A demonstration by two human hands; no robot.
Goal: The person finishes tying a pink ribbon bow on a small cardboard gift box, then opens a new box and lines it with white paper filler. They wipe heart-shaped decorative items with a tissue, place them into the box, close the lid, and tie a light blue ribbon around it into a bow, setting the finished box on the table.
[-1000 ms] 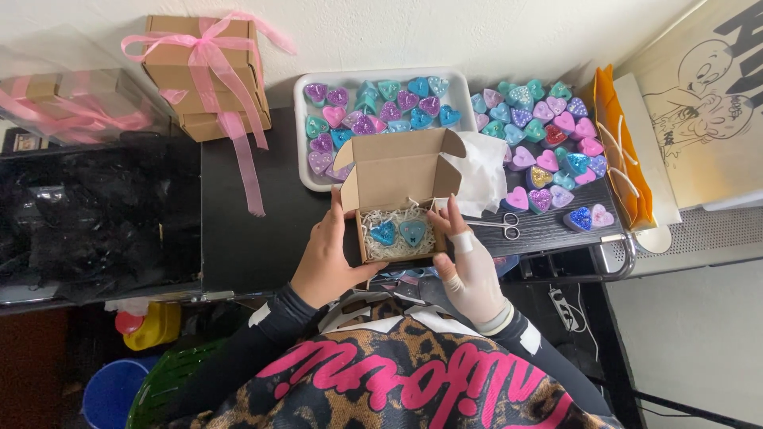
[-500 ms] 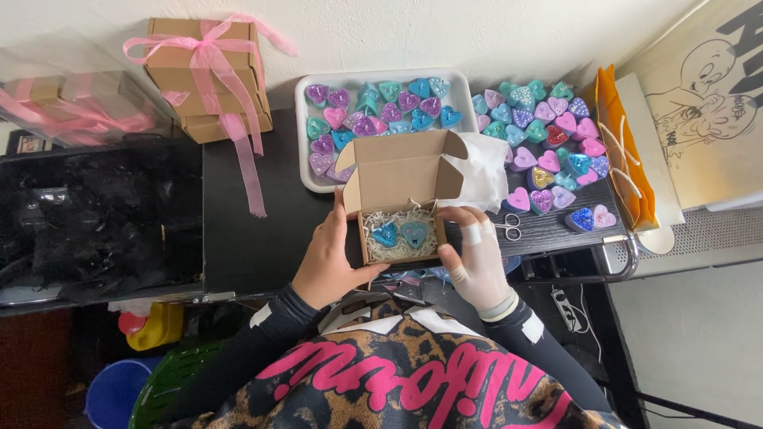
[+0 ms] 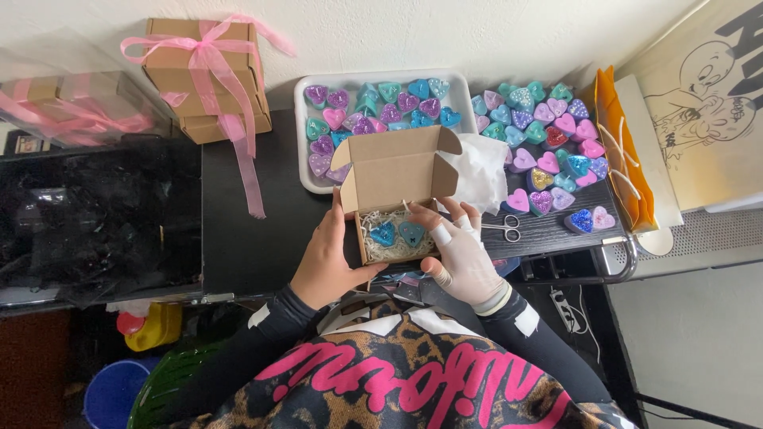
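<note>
Home craft desk, tray of heart trinkets [image 3: 381, 107], ribbon-tied gift boxes [image 3: 207, 75]

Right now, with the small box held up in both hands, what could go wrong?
The open cardboard box is held off the desk by the left hand and right hand; tilting it might spill the two blue hearts off the paper shred. The loose hearts crowd the desk's right edge, so a stray elbow could knock some down. The scissors lie near the right hand.
</note>
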